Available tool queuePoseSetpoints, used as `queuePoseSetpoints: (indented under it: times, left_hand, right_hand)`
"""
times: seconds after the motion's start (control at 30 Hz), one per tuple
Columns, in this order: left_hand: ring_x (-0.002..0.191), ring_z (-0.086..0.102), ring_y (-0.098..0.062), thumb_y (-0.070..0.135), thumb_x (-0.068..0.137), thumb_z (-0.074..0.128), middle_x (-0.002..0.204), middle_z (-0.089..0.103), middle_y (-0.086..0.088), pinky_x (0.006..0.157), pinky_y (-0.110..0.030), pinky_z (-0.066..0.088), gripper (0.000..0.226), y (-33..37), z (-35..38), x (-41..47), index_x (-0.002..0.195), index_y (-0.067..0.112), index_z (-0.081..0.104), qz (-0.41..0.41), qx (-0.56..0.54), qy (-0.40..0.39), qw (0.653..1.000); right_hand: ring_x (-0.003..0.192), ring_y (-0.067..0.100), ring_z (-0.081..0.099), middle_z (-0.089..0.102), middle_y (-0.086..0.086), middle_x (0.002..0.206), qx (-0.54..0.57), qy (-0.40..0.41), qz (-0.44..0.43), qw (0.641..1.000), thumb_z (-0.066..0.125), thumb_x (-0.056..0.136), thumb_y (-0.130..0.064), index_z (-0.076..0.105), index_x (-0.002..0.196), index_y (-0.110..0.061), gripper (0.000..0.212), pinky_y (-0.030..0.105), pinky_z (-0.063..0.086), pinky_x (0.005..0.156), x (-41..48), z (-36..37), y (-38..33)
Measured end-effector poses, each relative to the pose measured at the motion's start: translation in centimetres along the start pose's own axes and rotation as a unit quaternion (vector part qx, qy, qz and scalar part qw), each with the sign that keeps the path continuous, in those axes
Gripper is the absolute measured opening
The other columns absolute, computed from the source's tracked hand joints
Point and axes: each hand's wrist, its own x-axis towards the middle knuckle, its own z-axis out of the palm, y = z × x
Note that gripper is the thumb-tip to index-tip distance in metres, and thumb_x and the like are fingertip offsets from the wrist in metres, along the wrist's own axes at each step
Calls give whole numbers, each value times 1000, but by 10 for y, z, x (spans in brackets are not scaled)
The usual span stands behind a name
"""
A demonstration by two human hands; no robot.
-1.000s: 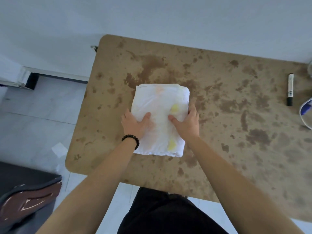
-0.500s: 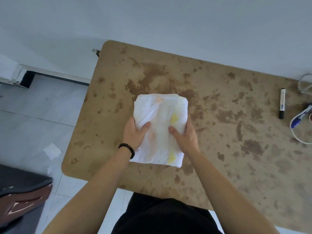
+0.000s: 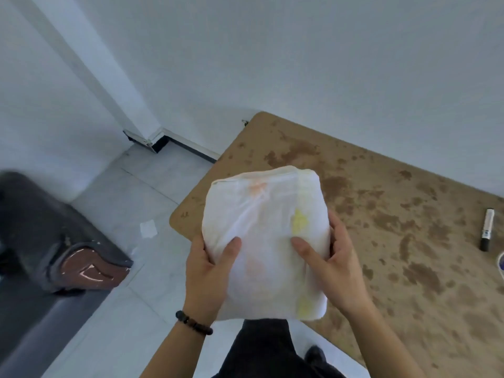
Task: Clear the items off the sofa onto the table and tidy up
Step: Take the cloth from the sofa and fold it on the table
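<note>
A folded white cloth (image 3: 266, 236) with faint yellow and orange marks is held up in the air over the left end of the brown stained table (image 3: 395, 214). My left hand (image 3: 208, 271) grips its left edge, thumb on top and fingers underneath. My right hand (image 3: 331, 261) grips its right edge the same way. The dark grey sofa (image 3: 41, 241) stands at the left, with a glossy brown armrest end (image 3: 90, 271).
A black and white marker (image 3: 486, 229) lies on the table at the right, and part of a round blue-rimmed object (image 3: 500, 264) shows at the right edge. A white scrap of paper (image 3: 148, 229) lies on the tiled floor between sofa and table. The wall runs behind.
The cloth lay flat on the table under both palms; now both hands have gripped its sides and lifted it clear. My view has swung left toward the sofa.
</note>
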Motion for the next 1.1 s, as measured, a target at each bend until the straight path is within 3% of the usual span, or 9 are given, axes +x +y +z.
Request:
queuePoseSetpoints:
  times: [0.1, 0.2, 0.3, 0.4, 0.53, 0.63, 0.73, 0.83, 1.1]
  left_hand:
    - [94, 66, -4, 37, 76, 74, 108, 67, 17, 70, -26, 58, 43, -16, -34, -58, 116, 31, 57, 7, -1, 55, 998]
    - [91, 65, 0, 30, 81, 72, 104, 66, 24, 67, -19, 55, 33, -33, -77, -99, 109, 34, 56, -9, 2, 113, 994]
    - [92, 62, 0, 37, 81, 71, 104, 65, 22, 70, -24, 54, 33, -48, -131, -133, 110, 33, 56, -26, 8, 178, 984]
    - [91, 61, 1, 37, 82, 72, 104, 65, 17, 76, -27, 53, 36, -69, -194, -156, 113, 28, 57, -36, 1, 255, 966]
    - [91, 61, 3, 58, 69, 67, 104, 63, 23, 76, -28, 53, 52, -96, -273, -176, 113, 33, 55, -55, -29, 338, 939]
    - [98, 62, -5, 62, 64, 64, 110, 64, 16, 83, -38, 55, 62, -124, -356, -185, 117, 31, 55, -72, -85, 396, 911]
    - [105, 62, -17, 51, 66, 66, 113, 65, 9, 89, -48, 53, 59, -141, -438, -180, 118, 26, 57, -61, -156, 428, 888]
    - [109, 60, -21, 43, 66, 62, 118, 63, 6, 90, -47, 53, 60, -140, -508, -163, 123, 24, 55, -47, -181, 436, 880]
    - [110, 61, -17, 19, 77, 53, 122, 63, 6, 85, -40, 54, 49, -128, -619, -30, 125, 24, 55, -29, -206, 398, 893]
  right_hand:
    - [114, -2, 58, 56, -25, 128, -1, -55, -9, 998, 79, 78, -37, 39, 141, -41, 74, 33, 53, 94, -43, 14, 10]
    - [118, -2, 55, 54, -26, 132, -32, -116, -4, 993, 79, 78, -38, 38, 143, -38, 77, 37, 51, 99, -77, 44, 20]
    - [116, -4, 56, 55, -25, 130, -57, -186, 10, 981, 79, 77, -40, 39, 143, -39, 77, 38, 51, 99, -103, 90, 20]
    - [117, -2, 56, 54, -24, 132, -79, -266, 1, 961, 78, 78, -41, 39, 143, -41, 76, 38, 51, 99, -129, 151, 15]
    - [114, -5, 56, 56, -28, 127, -98, -350, -21, 932, 78, 80, -36, 41, 139, -43, 70, 36, 53, 96, -160, 242, 11]
    - [114, -7, 54, 54, -31, 127, -140, -414, -35, 899, 76, 83, -27, 40, 138, -46, 68, 37, 52, 99, -188, 338, 13]
    - [116, -4, 54, 52, -32, 128, -169, -470, -63, 864, 72, 85, -22, 37, 138, -50, 69, 41, 52, 99, -210, 434, 5]
    - [117, -6, 51, 48, -34, 131, -177, -498, -89, 844, 69, 88, -21, 31, 144, -47, 73, 39, 50, 101, -221, 512, -13]
    - [117, -12, 49, 48, -35, 132, -141, -459, -90, 873, 68, 87, -13, 33, 145, -44, 75, 22, 45, 94, -160, 651, -40]
